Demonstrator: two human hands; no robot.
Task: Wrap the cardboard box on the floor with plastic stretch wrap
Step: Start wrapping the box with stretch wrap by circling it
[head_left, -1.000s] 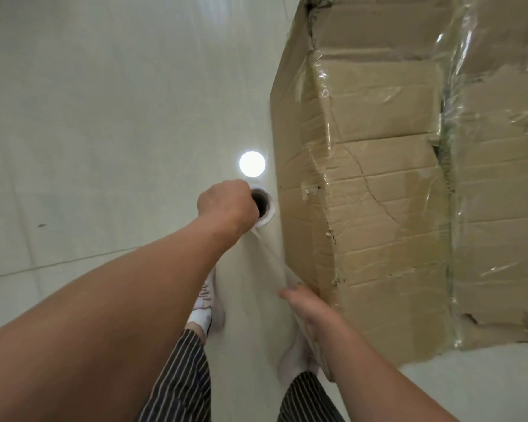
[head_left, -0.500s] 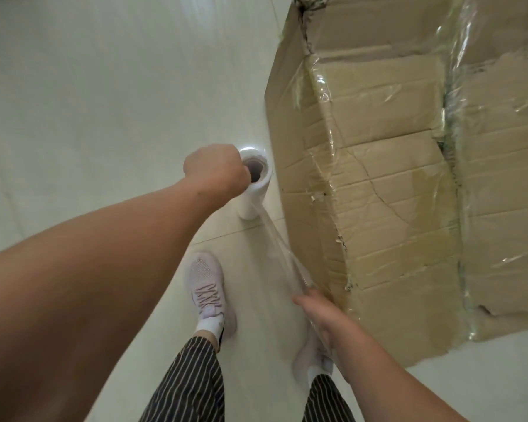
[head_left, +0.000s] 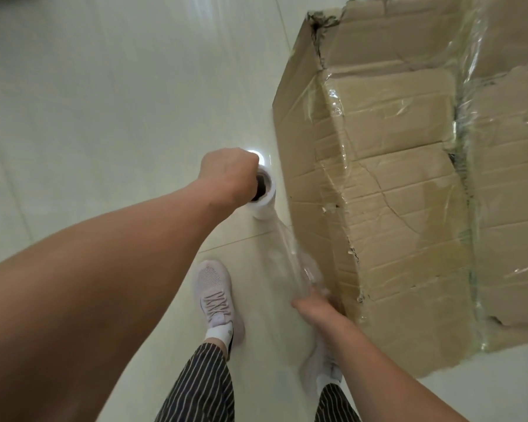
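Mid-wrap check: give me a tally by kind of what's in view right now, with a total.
Cardboard box: 1
Stretch wrap roll: 1
Hands: 2, left hand gripping the roll's top, right hand low beside the box
Shoes: 2, left shoe, right shoe
Total: 6

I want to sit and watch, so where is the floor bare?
Bare: the wide pale floor left of the left hand and the roll, up to the top edge. Crowded: the strip beside the box, where the plastic film stretches from the roll to the right hand, with both shoes below.
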